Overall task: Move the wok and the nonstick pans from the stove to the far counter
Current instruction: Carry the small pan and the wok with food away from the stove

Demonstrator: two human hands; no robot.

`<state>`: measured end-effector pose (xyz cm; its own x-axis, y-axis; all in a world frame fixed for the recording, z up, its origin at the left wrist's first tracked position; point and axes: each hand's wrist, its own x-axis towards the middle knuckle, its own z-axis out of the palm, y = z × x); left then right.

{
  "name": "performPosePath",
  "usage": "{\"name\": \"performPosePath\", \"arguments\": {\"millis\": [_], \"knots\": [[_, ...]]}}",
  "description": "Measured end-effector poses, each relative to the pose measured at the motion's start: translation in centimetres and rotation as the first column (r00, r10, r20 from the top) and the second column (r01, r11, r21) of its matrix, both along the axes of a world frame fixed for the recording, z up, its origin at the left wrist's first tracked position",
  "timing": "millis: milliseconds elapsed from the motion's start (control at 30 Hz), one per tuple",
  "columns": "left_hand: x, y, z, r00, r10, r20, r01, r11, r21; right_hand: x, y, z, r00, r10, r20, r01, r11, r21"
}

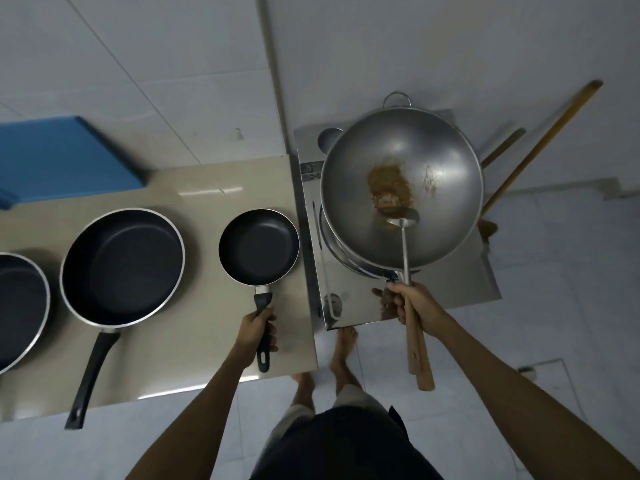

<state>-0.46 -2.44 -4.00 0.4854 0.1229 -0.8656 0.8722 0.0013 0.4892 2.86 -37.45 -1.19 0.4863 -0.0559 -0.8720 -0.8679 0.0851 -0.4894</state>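
Observation:
A steel wok sits over the steel stove at the right, with brown food in it and a metal ladle resting inside. My right hand grips the wooden handles of the wok and the ladle together. On the beige counter stands a small black nonstick pan; my left hand is closed around its black handle. A larger nonstick pan lies to its left, and a third pan is cut off by the left edge.
A blue board lies at the back left of the counter. Two wooden poles lean on the wall right of the stove. White tiled wall stands behind, tiled floor below, with my bare feet by the stove front.

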Motion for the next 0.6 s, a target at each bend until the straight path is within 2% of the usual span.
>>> {"name": "performPosePath", "arguments": {"millis": [267, 600], "knots": [[0.6, -0.3, 2.8, 0.997, 0.021, 0.078, -0.027, 0.997, 0.071, -0.3, 0.7, 1.3, 1.000, -0.015, 0.023, 0.018, 0.990, -0.142], [-1.0, 1.9, 6.0, 0.986, 0.048, 0.160, -0.065, 0.993, 0.102, -3.2, -0.3, 2.8, 0.996, 0.083, 0.032, -0.071, 0.956, -0.283]]}}
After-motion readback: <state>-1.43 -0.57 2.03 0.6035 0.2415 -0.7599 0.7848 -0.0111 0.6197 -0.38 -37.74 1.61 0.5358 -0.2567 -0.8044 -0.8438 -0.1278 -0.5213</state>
